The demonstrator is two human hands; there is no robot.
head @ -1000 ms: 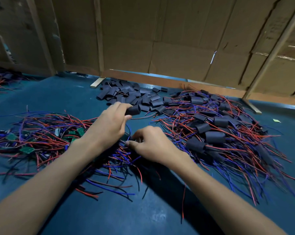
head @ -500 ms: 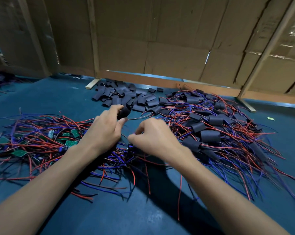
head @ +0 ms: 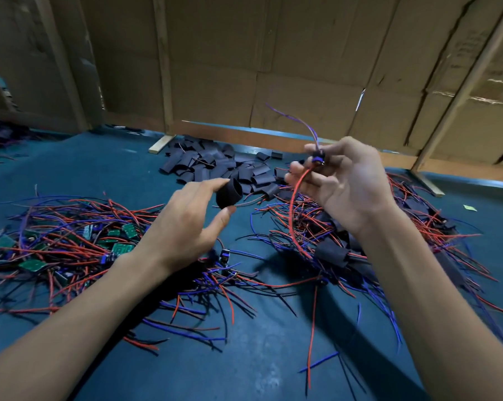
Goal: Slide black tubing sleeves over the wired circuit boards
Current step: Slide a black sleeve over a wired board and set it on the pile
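My left hand (head: 186, 224) pinches a short black tubing sleeve (head: 229, 193) between thumb and fingers, its open mouth turned toward the right. My right hand (head: 345, 183) is raised above the table and holds a wired circuit board (head: 316, 159) by its fingertips. A red wire hangs down from the board and a purple wire sticks up from it. The sleeve and the board are apart, with a gap between them.
Bare green boards with red and blue wires (head: 70, 244) lie heaped at the left. Sleeved boards (head: 331, 253) lie at the right. Loose black sleeves (head: 215, 166) are piled at the back. The blue table (head: 244, 371) ends at a cardboard wall (head: 273, 68).
My right hand has lifted off the wire heap, bringing a wired board up and to the right. My left hand has moved clear of the heap and turned the sleeve's mouth toward the board.
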